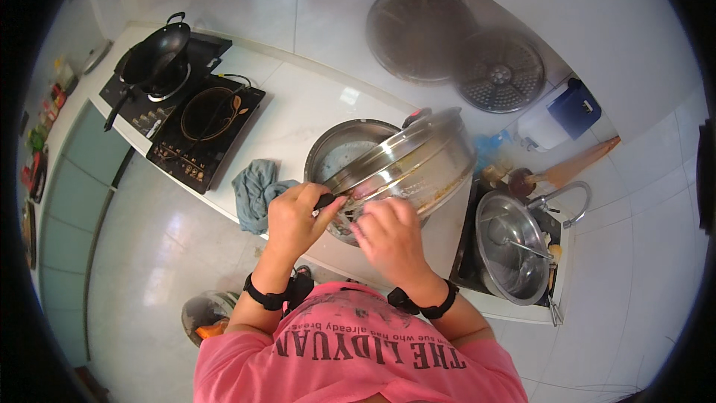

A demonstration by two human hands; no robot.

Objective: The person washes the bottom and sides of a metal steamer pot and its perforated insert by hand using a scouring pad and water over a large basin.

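A stainless steel pot (425,165) is tipped up on its side, with brown stains on its outer wall. My left hand (296,218) grips the pot's black side handle (324,201). Curled fingers of my right hand (391,235) lie against the pot's lower outside, close to that handle. Whether they hold a small scrubber is hidden. Beneath and behind the tilted pot stands a second round steel vessel (349,145) with whitish, bubbly liquid inside. Left of it, a crumpled grey-green cloth (257,193) lies at the counter's front edge.
An induction cooktop (207,129) and a black wok (159,59) on a burner stand left. At right, a large steel basin (512,252) with a ladle (526,247) sits at the sink, beside a curved faucet (582,196). Steel discs (422,33) lean at the wall. A bin (207,313) stands below.
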